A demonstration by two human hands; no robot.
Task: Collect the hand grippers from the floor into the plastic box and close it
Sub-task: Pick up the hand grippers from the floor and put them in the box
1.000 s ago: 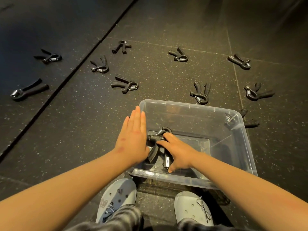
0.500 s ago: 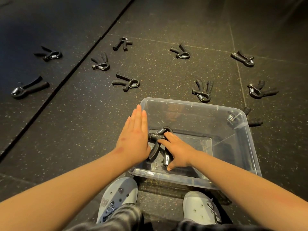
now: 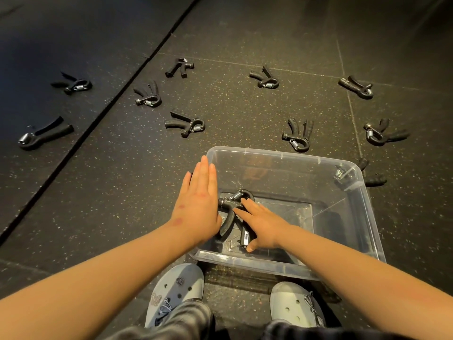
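Left hand (image 3: 196, 207) flat against plastic box (image 3: 282, 155) left wall; right hand (image 3: 266, 227) straight-fingered on hand gripper (image 3: 229, 203) (let go low).

Bare forearms (image 3: 103, 273); pale grey perforated clogs (image 3: 177, 290) with charms; dark checked trousers (image 3: 188, 320)

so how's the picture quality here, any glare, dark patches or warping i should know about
Head view: wide-angle warp bends the floor seams and stretches the forearms; its upper left corner sinks into shadow; the clear wall of the plastic box smears the hand gripper behind its far right corner, while the boxed gripper under the right hand looks sharp.
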